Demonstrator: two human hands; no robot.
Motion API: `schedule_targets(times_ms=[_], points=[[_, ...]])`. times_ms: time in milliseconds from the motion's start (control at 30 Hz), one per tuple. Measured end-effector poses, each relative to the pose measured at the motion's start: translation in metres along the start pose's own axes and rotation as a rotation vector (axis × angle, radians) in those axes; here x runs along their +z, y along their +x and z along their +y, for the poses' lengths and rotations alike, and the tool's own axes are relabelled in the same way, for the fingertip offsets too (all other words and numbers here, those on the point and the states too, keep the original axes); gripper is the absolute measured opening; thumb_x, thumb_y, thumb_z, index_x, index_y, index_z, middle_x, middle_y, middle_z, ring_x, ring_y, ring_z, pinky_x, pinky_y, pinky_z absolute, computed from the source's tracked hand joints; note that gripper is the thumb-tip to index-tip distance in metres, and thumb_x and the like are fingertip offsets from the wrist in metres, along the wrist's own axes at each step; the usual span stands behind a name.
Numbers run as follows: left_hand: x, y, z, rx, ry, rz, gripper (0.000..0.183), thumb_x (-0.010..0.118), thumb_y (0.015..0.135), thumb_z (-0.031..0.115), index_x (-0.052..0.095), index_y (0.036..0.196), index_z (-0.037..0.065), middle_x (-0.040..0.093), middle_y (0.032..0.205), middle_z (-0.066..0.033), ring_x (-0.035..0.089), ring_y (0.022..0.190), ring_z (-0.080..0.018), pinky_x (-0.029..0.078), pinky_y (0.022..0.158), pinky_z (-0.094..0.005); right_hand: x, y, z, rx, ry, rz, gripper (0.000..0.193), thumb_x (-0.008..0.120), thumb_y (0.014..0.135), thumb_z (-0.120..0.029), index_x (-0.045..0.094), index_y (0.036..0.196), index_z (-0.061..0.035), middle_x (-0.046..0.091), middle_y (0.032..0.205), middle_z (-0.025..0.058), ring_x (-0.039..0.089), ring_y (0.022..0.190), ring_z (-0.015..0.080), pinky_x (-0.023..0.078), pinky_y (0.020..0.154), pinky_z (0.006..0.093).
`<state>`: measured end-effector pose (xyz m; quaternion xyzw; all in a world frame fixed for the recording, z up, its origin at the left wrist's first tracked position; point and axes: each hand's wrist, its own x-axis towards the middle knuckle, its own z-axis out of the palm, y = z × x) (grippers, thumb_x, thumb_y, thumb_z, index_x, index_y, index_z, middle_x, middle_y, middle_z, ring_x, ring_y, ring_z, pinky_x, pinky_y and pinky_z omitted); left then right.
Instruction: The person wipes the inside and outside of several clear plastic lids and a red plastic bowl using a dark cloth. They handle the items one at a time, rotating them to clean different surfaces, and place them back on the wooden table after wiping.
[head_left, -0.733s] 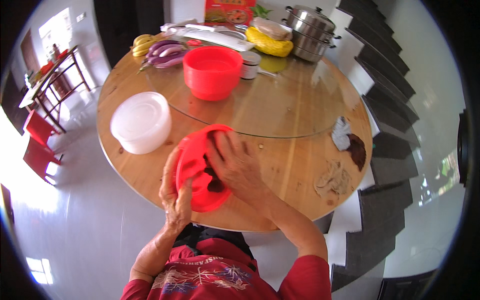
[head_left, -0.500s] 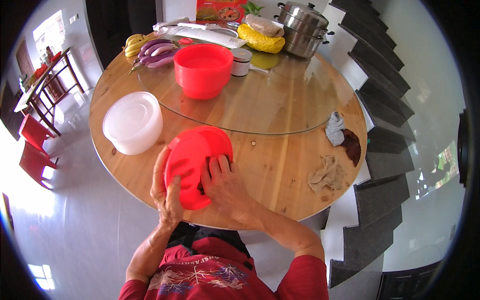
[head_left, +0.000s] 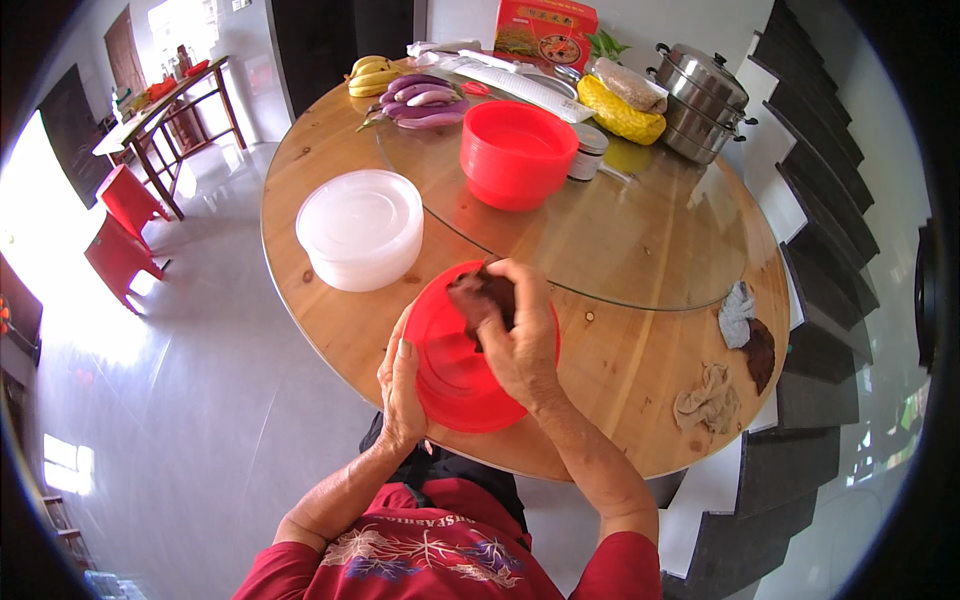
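A red plastic bowl [head_left: 455, 385] is tilted at the table's near edge, its inside toward me. My left hand [head_left: 402, 392] grips its left rim, thumb on the near side and fingers mostly hidden behind. A dark brown cloth [head_left: 482, 300] is bunched in my right hand [head_left: 525, 345], over the upper right of the bowl. To the far left of the bowl sit white translucent round containers [head_left: 360, 235] with a lid on top. Farther back, a stack of similar red bowls [head_left: 515, 170] stands partly over the glass turntable [head_left: 640, 240].
At the right edge lie a grey cloth [head_left: 737, 315], another brown cloth [head_left: 760, 355] and a beige cloth [head_left: 707, 398]. Behind the stack are eggplants [head_left: 425, 100], bananas [head_left: 372, 75], a jar [head_left: 588, 152] and a steel steamer pot [head_left: 703, 100]. Stairs [head_left: 815, 300] rise at the right.
My right hand has lifted with the brown cloth from low inside the bowl toward its upper right, showing more cloth. My left hand stays at the rim. The whole view has shifted.
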<state>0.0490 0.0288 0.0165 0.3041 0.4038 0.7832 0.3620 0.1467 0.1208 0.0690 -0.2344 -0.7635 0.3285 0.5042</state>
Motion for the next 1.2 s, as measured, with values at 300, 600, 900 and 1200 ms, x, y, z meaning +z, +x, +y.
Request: schedule_targets(times_ms=[300, 600, 900, 1200], points=[[-0.005, 0.001, -0.002, 0.027, 0.193, 0.024, 0.049, 0.029, 0.101, 0.031, 0.042, 0.136, 0.0, 0.052, 0.13, -0.014, 0.05, 0.12, -0.0236, 0.037, 0.104, -0.0369, 0.019, -0.033, 0.002, -0.201, -0.319, -0.482, 0.041, 0.063, 0.076, -0.003, 0.052, 0.116, -0.0013, 0.049, 0.112, 0.0202, 0.053, 0.098, 0.0399, 0.048, 0.082, 0.0453], [-0.01, -0.001, 0.006, 0.051, 0.096, -0.013, 0.051, 0.041, 0.1, 0.03, 0.039, 0.139, -0.002, 0.047, 0.137, -0.0142, 0.043, 0.127, -0.0214, 0.033, 0.107, -0.0354, -0.051, -0.01, -0.024, 0.458, 0.267, -0.994, 0.027, 0.057, 0.08, 0.001, 0.057, 0.107, -0.0002, 0.059, 0.107, 0.0169, 0.063, 0.096, 0.0259, 0.051, 0.082, 0.0352], [0.008, 0.001, 0.015, 0.164, 0.081, -0.012, 0.052, 0.047, 0.098, 0.023, 0.035, 0.142, 0.0, 0.049, 0.135, -0.0128, 0.046, 0.124, -0.0211, 0.034, 0.107, -0.0351, -0.027, -0.028, 0.007, -0.187, -0.56, -0.529, 0.046, 0.067, 0.073, -0.014, 0.055, 0.118, -0.0103, 0.048, 0.111, 0.0183, 0.052, 0.097, 0.0385, 0.047, 0.079, 0.0469], [0.001, 0.002, 0.006, 0.063, 0.083, 0.005, 0.056, 0.051, 0.097, 0.028, 0.035, 0.144, 0.002, 0.049, 0.136, -0.013, 0.042, 0.127, -0.02, 0.03, 0.109, -0.0345, -0.02, -0.057, -0.004, -0.348, -0.673, -0.672, 0.045, 0.074, 0.072, -0.046, 0.063, 0.103, -0.0152, 0.05, 0.103, 0.0159, 0.053, 0.093, 0.0306, 0.044, 0.074, 0.0461]])
